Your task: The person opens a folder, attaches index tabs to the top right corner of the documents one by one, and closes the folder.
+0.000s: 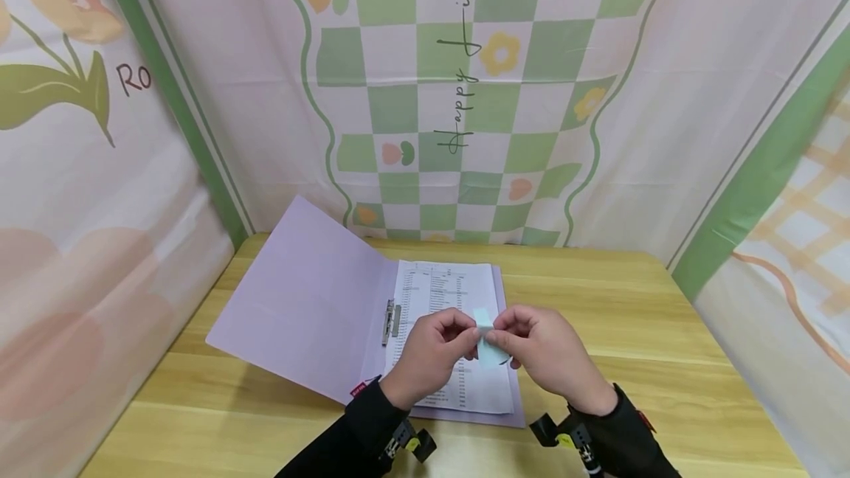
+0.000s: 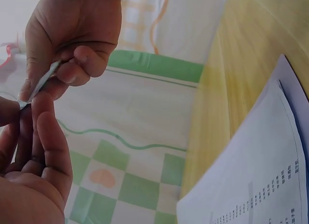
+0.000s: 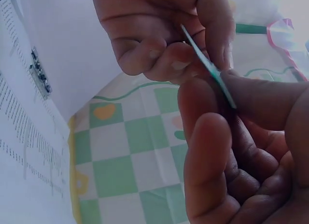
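Above an open folder, my left hand (image 1: 432, 349) and right hand (image 1: 547, 349) meet, thumbs and forefingers pinching a small pale blue paper slip (image 1: 492, 354) from its two sides. In the left wrist view the slip (image 2: 44, 79) shows nearly edge-on, as a thin strip between the fingertips. The right wrist view also catches the slip (image 3: 207, 64) edge-on, with a greener band near its middle. Below the hands lies a stack of printed sheets (image 1: 425, 286) in the lilac folder (image 1: 312, 293), partly hidden by the hands.
The folder's metal clip (image 1: 388, 321) sits along its spine, left of the sheets. Its cover stands raised and tilted to the left. Wooden tabletop (image 1: 598, 286) extends to the right and in front. Patterned cloth (image 1: 438, 94) hangs behind and at both sides.
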Motion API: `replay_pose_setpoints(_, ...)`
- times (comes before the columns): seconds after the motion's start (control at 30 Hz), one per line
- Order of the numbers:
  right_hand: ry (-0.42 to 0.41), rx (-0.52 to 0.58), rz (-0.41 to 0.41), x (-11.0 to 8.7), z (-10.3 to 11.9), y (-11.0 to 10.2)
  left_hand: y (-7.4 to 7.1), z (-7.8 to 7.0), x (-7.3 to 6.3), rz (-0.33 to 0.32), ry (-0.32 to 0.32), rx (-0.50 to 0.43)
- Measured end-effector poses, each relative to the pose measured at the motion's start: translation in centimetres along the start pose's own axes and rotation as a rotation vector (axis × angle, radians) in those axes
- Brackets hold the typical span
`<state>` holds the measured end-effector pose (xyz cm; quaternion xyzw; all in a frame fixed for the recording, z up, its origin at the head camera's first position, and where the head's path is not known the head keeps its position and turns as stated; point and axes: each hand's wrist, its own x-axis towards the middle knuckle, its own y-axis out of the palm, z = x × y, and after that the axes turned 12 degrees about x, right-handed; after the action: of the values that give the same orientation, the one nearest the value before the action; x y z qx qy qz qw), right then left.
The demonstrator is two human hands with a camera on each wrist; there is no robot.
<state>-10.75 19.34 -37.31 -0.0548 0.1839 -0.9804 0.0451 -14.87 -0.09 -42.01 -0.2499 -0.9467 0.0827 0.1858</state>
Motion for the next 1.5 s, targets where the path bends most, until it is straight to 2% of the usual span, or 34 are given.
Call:
replay_pose_setpoints(0.2,-0.018,-0.028,0.024,-0.1,0.2,-0.1,-0.1,-0.2,-0.2,-0.017,0.040,0.029)
replay_pose_setpoints(0.3,-0.032,-0.007,0.047,-0.2,0.3,-0.3,-0.1,-0.3,-0.3,-0.029,0.054,0.061)
replay_pose_setpoints(0.6,-0.034,0.210,0.179,-0.2,0.9,-0.9,-0.1,-0.4,-0.6,-0.097,0.100,0.133)
replay_pose_setpoints(0.7,-0.030,0.266,0.213,0.0,0.9,-0.9,-0.1,-0.4,-0.6,-0.115,0.105,0.118)
replay_pose_setpoints(0.8,-0.025,0.297,0.242,0.2,1.0,-0.9,-0.1,-0.5,-0.7,-0.091,0.105,0.054)
replay_pose_setpoints(0.97,-0.035,0.262,0.285,0.4,1.1,-1.0,-0.5,-0.5,-0.7,0.003,0.133,-0.099)
replay_pose_setpoints(1.1,-0.043,0.232,0.340,0.5,1.4,-1.2,-0.8,-0.4,-0.8,0.037,0.160,-0.148)
replay_pose_setpoints(1.23,-0.014,0.299,0.403,0.7,1.6,-1.3,-1.1,-0.4,-1.0,0.050,0.180,-0.150)
replay_pose_setpoints(1.4,0.049,0.427,0.453,1.0,2.1,-1.7,-1.3,-0.3,-1.1,0.042,0.209,-0.078)
replay_pose_setpoints(1.5,0.056,0.431,0.473,1.2,2.6,-1.9,-1.2,-0.2,-1.1,0.024,0.219,-0.032)
